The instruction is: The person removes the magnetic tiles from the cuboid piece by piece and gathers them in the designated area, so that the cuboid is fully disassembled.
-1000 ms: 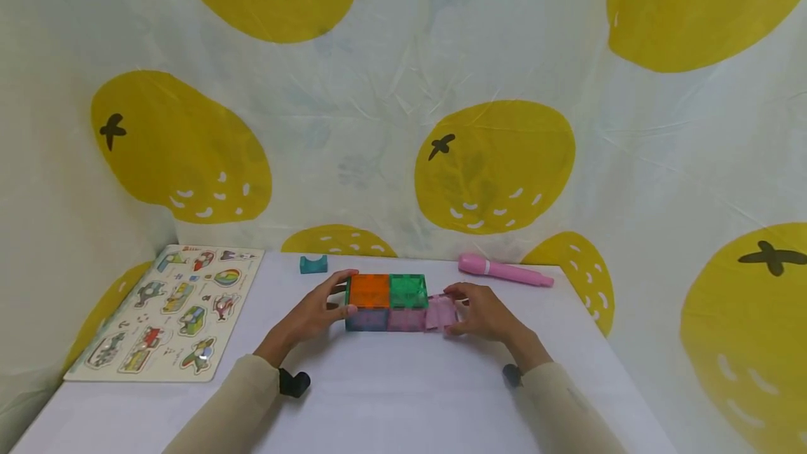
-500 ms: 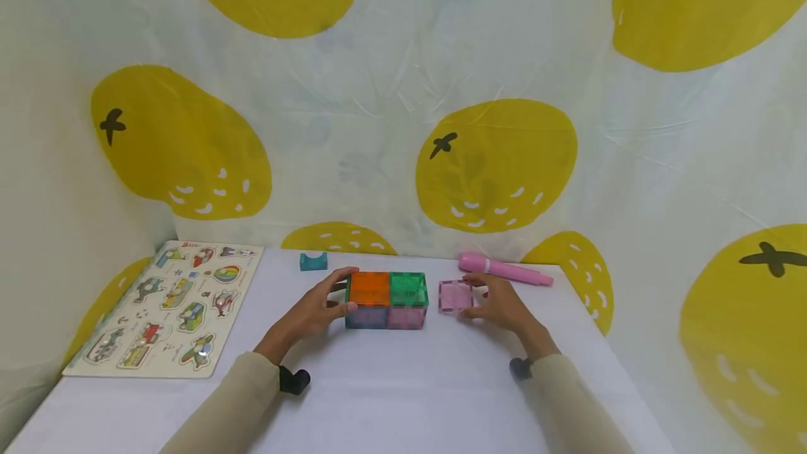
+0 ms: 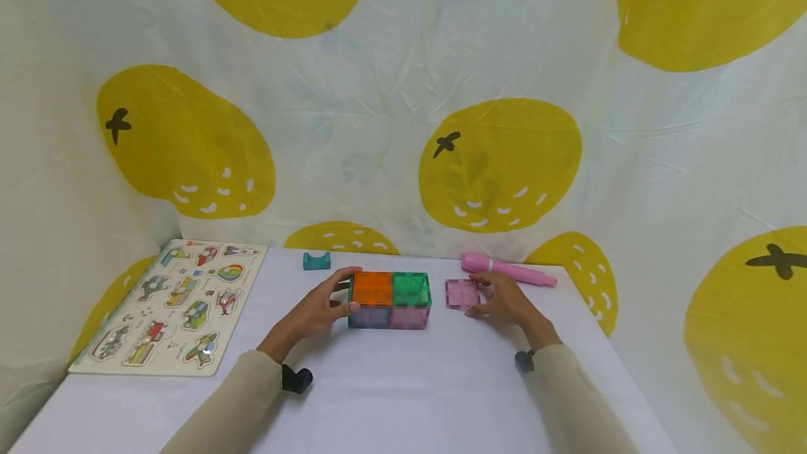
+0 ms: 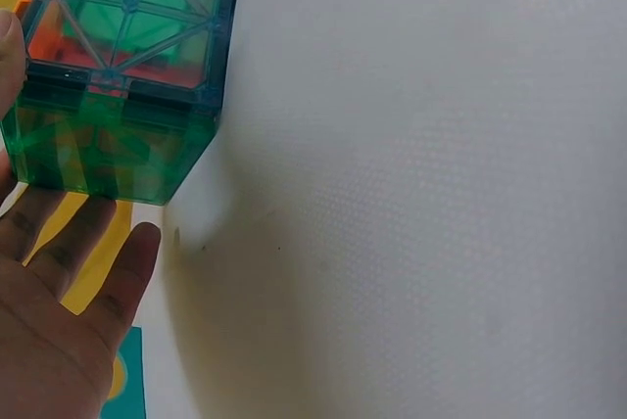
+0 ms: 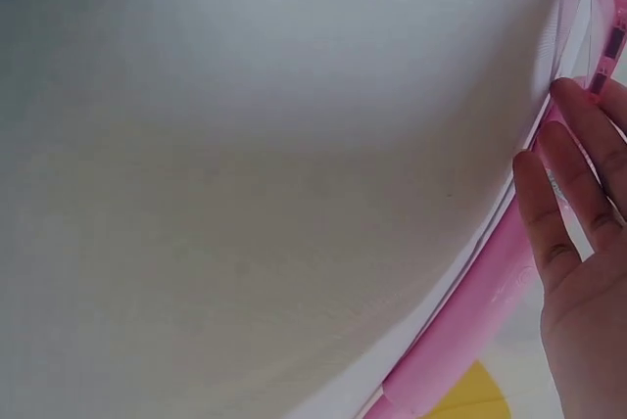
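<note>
A two-cube block of see-through magnetic tiles point(image 3: 372, 289), orange and green on top, blue and pink in front, stands on the table. My left hand point(image 3: 315, 308) grips its left end, the thumb at the front and a finger at the back corner. A green end face shows above the fingers in the left wrist view. To the right of the block, my right hand point(image 3: 506, 302) pinches a square pink magnetic tile point(image 3: 462, 293) by its right side. That tile lies nearly flat with a gap from the block; only its dark-dotted edge shows in the right wrist view.
Behind the right hand lies a pink pen-shaped toy point(image 3: 509, 271). A small teal notched block point(image 3: 316, 260) sits near the back edge, and a picture puzzle board point(image 3: 176, 307) lies on the left. A lemon-print curtain point(image 3: 353, 181) hangs behind the table point(image 3: 391, 398).
The pink tile, pulled by my right hand, has moved right from the block's end to a spot apart from it. The left hand and the block have stayed in place.
</note>
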Tool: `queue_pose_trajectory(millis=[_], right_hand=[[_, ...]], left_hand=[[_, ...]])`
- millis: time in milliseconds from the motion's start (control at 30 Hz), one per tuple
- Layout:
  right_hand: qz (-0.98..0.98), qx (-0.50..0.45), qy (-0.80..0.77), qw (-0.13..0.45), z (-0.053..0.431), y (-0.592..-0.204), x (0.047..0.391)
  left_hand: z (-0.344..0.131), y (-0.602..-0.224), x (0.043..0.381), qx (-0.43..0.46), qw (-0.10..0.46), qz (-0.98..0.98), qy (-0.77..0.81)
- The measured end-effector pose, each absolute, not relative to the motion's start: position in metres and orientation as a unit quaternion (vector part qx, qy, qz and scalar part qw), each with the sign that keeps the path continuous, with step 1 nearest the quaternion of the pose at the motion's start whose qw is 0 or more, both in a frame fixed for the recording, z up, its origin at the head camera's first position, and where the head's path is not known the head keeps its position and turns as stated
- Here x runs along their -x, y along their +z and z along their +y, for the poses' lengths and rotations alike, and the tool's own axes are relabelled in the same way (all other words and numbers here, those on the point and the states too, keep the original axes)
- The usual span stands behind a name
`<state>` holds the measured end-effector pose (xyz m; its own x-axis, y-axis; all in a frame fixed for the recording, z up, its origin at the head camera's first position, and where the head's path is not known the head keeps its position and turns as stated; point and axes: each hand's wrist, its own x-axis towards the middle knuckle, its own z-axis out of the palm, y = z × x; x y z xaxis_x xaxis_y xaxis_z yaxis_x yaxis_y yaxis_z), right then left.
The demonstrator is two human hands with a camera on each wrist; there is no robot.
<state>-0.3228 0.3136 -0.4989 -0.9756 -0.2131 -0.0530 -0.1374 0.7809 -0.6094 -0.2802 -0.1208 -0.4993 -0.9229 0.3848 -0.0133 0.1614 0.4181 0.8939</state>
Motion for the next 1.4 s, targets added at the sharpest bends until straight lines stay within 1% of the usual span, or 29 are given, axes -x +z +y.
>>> queue_pose_trajectory(millis=[333,467,567,633,700,833,1067,1400], right_hand=[[0.957,0.084,-0.276,0.019,0.306,-0.496,0.318],[0.949,0.074,-0.306,-0.009,0.293,-0.484,0.307],[0.929,0.091,-0.357,-0.026,0.278,-0.477,0.3],[0.91,0.102,-0.401,-0.026,0.267,-0.475,0.296],[0.889,0.105,-0.445,-0.015,0.257,-0.475,0.292],[0.857,0.083,-0.508,0.01,0.239,-0.476,0.285],[0.834,0.06,-0.548,0.02,0.216,-0.477,0.28],[0.812,0.005,-0.584,0.01,0.199,-0.474,0.281]], left_hand=[[-0.121,-0.5,0.28,-0.163,0.111,0.834,0.516],[-0.121,-0.499,0.28,-0.159,0.114,0.834,0.516],[-0.122,-0.498,0.28,-0.162,0.11,0.835,0.515],[-0.124,-0.498,0.28,-0.161,0.109,0.834,0.517],[-0.124,-0.497,0.28,-0.162,0.109,0.833,0.517],[-0.124,-0.498,0.28,-0.169,0.112,0.832,0.517],[-0.122,-0.499,0.281,-0.171,0.113,0.828,0.522],[-0.121,-0.497,0.28,-0.162,0.114,0.831,0.52]])
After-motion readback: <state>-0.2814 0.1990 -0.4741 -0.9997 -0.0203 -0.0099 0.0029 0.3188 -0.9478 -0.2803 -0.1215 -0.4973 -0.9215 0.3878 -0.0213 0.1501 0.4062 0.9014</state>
